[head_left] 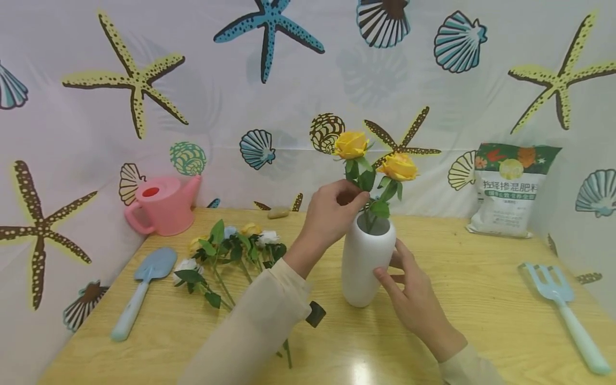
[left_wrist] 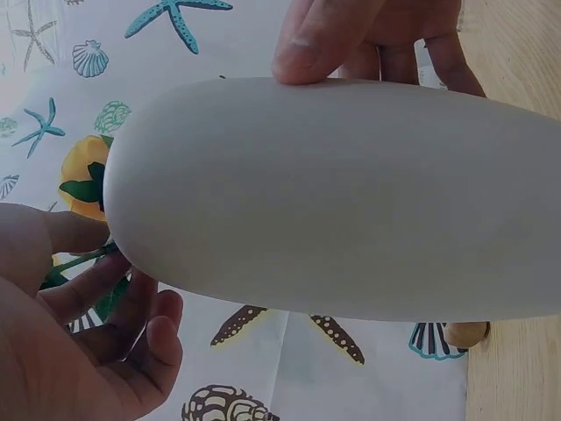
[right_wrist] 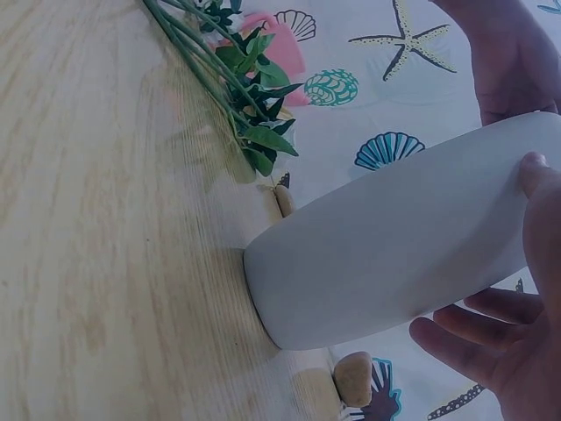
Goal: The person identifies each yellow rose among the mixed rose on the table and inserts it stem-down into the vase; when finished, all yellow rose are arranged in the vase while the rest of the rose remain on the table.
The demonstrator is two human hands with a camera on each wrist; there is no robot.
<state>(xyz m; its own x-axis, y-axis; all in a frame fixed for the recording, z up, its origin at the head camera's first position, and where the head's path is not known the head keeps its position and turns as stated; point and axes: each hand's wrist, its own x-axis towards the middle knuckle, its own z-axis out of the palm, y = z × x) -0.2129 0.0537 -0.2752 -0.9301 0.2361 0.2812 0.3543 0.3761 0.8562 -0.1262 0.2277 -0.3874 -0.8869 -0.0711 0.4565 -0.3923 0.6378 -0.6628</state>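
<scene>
A smooth, matte white vase (head_left: 367,267), tall and rounded like a capsule, stands upright near the middle of the pale wood-grain table (head_left: 481,299). Two yellow roses (head_left: 375,155) on green leafy stems stand in its narrow mouth, one bloom a little higher than the other. The left hand (head_left: 332,214) is at the vase's rim with its fingers curled about the stems just above the opening, pinching them among the leaves. The right hand (head_left: 414,297) lies against the vase's right side with thumb and fingers fairly straight and spread, the thumb tip pressing the wall; in the right wrist view the thumb (right_wrist: 536,175) rests on the white surface while the other fingers stand just off it.

Left of the vase, a loose bunch of cut roses (head_left: 231,248), white, yellow and pale blue, lies flat on the table with stems pointing toward the near edge. A light blue plastic trowel (head_left: 144,289) lies near the left edge, and a pink plastic watering can (head_left: 161,206) stands in the far left corner. A small tan pebble (head_left: 278,213) sits at the far edge. A printed fertiliser bag (head_left: 510,187) leans against the seashell-patterned backdrop (head_left: 192,64) at the far right, and a light blue hand fork (head_left: 563,310) lies along the right edge.
</scene>
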